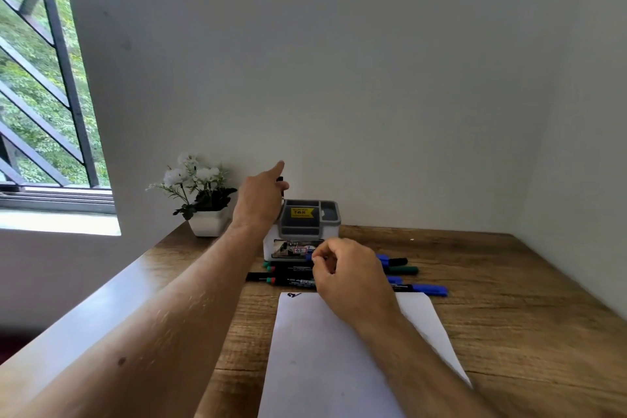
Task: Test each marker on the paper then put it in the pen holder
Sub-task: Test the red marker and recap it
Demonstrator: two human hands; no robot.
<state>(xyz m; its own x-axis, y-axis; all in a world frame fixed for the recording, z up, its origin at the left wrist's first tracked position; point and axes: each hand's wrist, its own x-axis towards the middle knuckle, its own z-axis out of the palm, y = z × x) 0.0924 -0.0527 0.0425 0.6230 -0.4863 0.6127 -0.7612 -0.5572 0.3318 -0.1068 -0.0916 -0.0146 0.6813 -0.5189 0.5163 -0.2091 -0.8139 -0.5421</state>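
Observation:
My left hand (259, 198) is raised over the left side of the grey and white pen holder (307, 226) and holds a black marker (281, 187) upright, its index finger stretched out. Lower down, my right hand (349, 276) rests on the row of markers (412, 283) lying between the holder and the white paper (325, 363), fingertips pinched on a blue-ended marker (308, 258). The paper carries one dark scribble (293, 295) near its top left corner. Most of the markers are hidden under my right hand.
A white pot of white flowers (203, 200) stands left of the holder against the wall. The wooden table (509, 316) runs to the wall at the back and right. A barred window (44, 95) is on the left.

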